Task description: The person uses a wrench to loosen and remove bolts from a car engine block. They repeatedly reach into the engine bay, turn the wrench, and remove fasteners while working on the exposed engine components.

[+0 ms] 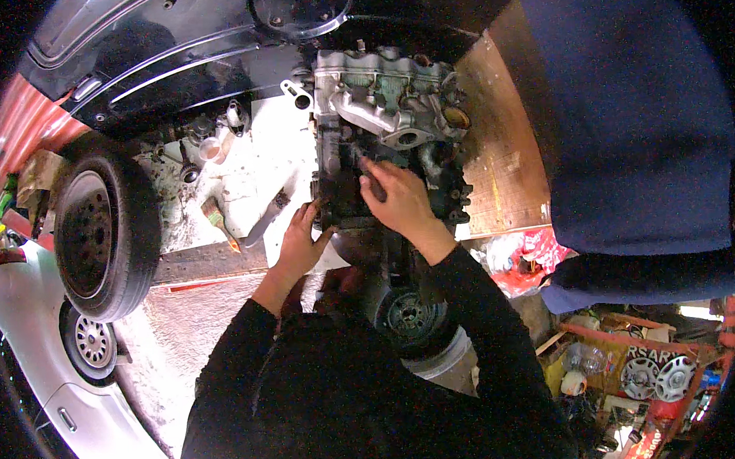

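A grimy car engine stands on the ground in front of me, its pale metal manifold at the far end. My right hand lies on the dark middle of the engine, fingers curled around a dark part or tool there. My left hand presses flat against the engine's left side, fingers spread, holding nothing. Both forearms wear black sleeves. A round pulley shows at the engine's near end, below my right wrist.
A paintbrush and a metal tool lie on pale ground left of the engine. A loose tyre leans at left beside a white car. A wooden board and dark blue cloth lie to the right.
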Demonstrator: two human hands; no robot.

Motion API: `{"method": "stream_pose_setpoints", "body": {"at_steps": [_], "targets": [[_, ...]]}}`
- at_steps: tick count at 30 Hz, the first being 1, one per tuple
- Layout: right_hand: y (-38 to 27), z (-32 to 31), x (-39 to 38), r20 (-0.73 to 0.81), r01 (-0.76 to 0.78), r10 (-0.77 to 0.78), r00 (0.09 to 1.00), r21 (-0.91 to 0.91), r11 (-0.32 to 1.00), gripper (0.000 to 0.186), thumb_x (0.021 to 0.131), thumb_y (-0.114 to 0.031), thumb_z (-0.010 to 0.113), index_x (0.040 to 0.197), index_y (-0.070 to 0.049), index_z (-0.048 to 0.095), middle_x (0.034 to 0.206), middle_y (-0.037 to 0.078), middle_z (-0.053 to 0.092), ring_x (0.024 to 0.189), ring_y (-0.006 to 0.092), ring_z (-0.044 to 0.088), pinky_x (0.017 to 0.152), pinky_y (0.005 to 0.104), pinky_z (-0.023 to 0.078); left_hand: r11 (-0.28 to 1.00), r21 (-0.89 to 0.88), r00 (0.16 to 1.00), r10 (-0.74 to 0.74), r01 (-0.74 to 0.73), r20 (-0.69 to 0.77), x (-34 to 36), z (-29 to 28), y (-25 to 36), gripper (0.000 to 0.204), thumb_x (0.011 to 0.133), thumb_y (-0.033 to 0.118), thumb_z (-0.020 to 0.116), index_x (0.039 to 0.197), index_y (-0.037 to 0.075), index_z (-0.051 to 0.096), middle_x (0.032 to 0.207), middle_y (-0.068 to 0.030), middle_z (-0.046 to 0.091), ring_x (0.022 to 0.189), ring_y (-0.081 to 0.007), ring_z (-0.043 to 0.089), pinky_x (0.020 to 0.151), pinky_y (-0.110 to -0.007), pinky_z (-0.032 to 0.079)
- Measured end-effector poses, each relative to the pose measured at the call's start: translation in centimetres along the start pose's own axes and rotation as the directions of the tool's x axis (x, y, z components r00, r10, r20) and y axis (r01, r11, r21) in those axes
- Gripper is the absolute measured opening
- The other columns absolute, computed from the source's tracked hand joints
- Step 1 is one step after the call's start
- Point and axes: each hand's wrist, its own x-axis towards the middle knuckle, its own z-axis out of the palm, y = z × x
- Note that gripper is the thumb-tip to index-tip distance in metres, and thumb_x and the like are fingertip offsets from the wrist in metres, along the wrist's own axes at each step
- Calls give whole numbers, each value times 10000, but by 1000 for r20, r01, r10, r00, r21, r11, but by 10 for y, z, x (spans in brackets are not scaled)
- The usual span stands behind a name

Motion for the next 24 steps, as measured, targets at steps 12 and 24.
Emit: {"method": "stream_pose_setpoints", "body": {"at_steps": [12, 24], "targets": [[12, 12, -3, -134, 36, -22, 991, 109, 993, 403, 979, -291, 621, 1329, -98, 671, 1017, 175, 695, 877, 386, 681, 806, 461, 549, 999, -8, 999, 37, -37, -20, 1, -3, 7, 641, 924, 258, 754, 1459, 44, 473, 1351, -261, 579, 1247, -443, 567, 1060, -491, 484], [5, 23, -12, -138, 101, -78, 987, 164, 981, 343, 969, -278, 644, 1245, -87, 717, 1003, 158, 719, 852, 375, 687, 758, 450, 547, 1000, 7, 1000, 18, -18, -5, 2, -3, 5, 659, 928, 287, 753, 1476, 64, 464, 1374, -287, 561, 1271, -456, 550, 1066, -508, 476]]}}
